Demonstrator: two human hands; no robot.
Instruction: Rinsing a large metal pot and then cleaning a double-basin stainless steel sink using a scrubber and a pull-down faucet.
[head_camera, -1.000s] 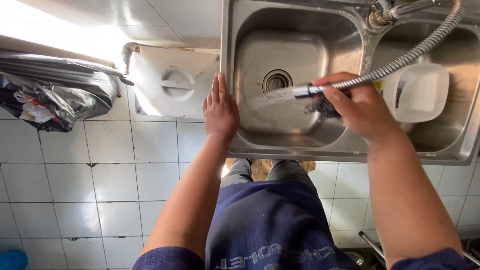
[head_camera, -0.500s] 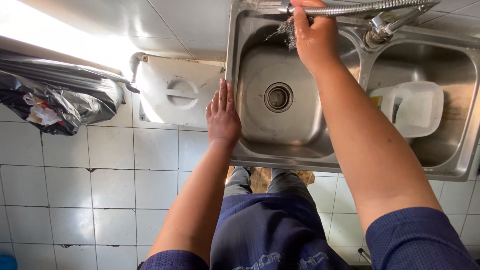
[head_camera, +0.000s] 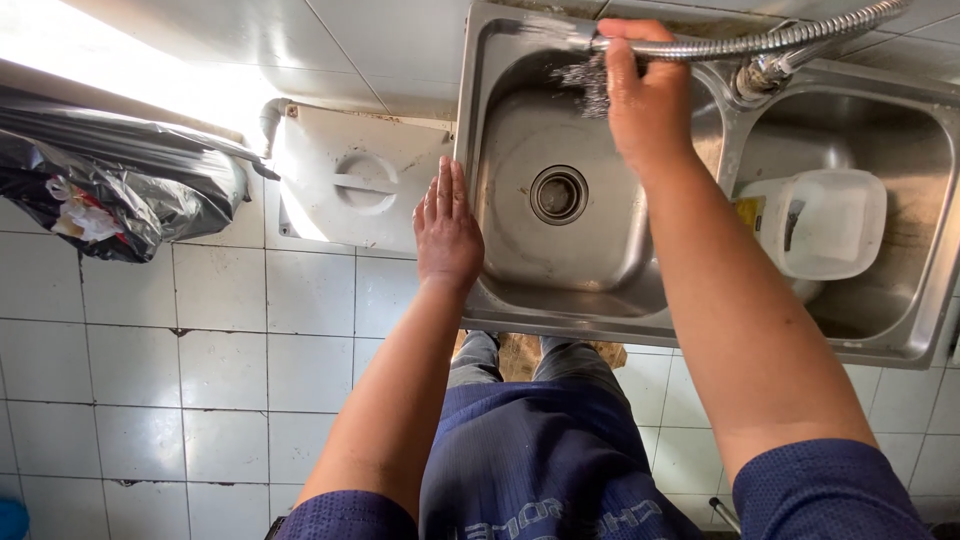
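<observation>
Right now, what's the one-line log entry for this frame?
left hand: flat on sink rim | right hand: grips metal spray hose and steel scrubber over left basin | right basin: white tub

View: one head-worn camera, no second view to share with.
Facing: steeply down past the chest onto the double steel sink (head_camera: 500, 300) and white tiled counter (head_camera: 200, 330).
Distance: close, arm's reach; both forearms fill the lower frame.

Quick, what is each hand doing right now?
Left hand: open, flat on the sink rim, holding nothing.
Right hand: closed around the metal spray hose, with a steel scrubber in it.
</observation>
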